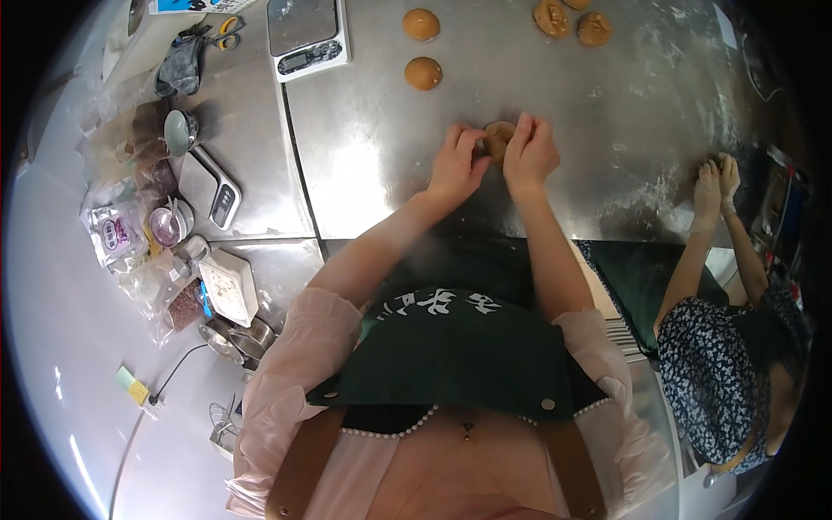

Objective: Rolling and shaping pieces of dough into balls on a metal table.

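A flattened piece of brown dough (498, 142) is between my two hands, near the front of the steel table. My left hand (459, 162) has its curled fingers and thumb on the left edge of the dough. From the other side, my right hand (530, 156) grips the right edge, fingers bent and thumb raised. Beyond my hands, two smooth round dough balls (423, 74) sit one behind the other on the metal. Farther off to the right lie several rougher dough pieces (594, 29).
Kitchen scales (308, 35), (210, 188) stand at the far left and left, near scissors (229, 33), bowls (180, 132) and a white tub of powder (230, 288). At the right, another person's hands (707, 192) rest over the flour-dusted steel table (624, 165).
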Motion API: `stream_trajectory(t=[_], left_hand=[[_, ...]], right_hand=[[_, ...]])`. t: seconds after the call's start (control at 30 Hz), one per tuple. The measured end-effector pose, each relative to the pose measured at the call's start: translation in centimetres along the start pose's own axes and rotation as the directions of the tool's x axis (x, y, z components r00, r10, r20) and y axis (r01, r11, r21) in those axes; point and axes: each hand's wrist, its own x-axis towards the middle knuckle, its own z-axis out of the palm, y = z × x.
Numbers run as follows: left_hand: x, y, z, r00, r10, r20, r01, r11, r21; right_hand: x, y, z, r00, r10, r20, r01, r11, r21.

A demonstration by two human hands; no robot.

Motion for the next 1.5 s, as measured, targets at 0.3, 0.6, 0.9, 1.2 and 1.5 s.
stream_trajectory(t=[0.3, 0.6, 0.9, 1.2, 1.5], left_hand=[[1.3, -0.9, 0.3, 0.989, -0.108, -0.104, 0.11, 0.994, 0.009], [6.9, 0.8, -0.6, 0.923, -0.064, 0.38, -0.032, 0.97, 0.241], [0.1, 2.4, 0.7, 0.969, -0.24, 0.065, 0.239, 0.971, 0.021], [1.6, 1.0, -1.1, 0.998, 0.029, 0.062, -0.037, 0.992, 0.118], [2.6, 0.2, -1.6, 0.903, 0.04, 0.428, -0.145, 0.965, 0.216]], right_hand=[[0.6, 1.0, 1.5, 0.986, -0.167, 0.001, 0.166, 0.978, -0.125], [-0.7, 1.5, -0.1, 0.992, -0.033, -0.124, 0.016, 0.99, -0.139], [-3.1, 3.5, -3.0, 0.937, 0.259, 0.236, -0.287, 0.953, 0.094], [-1.9, 3.5, -2.2, 0.883, 0.272, 0.383, -0.339, 0.933, 0.12], [-2.1, 2.6, -2.5, 0.964, 0.108, 0.245, -0.19, 0.921, 0.341]])
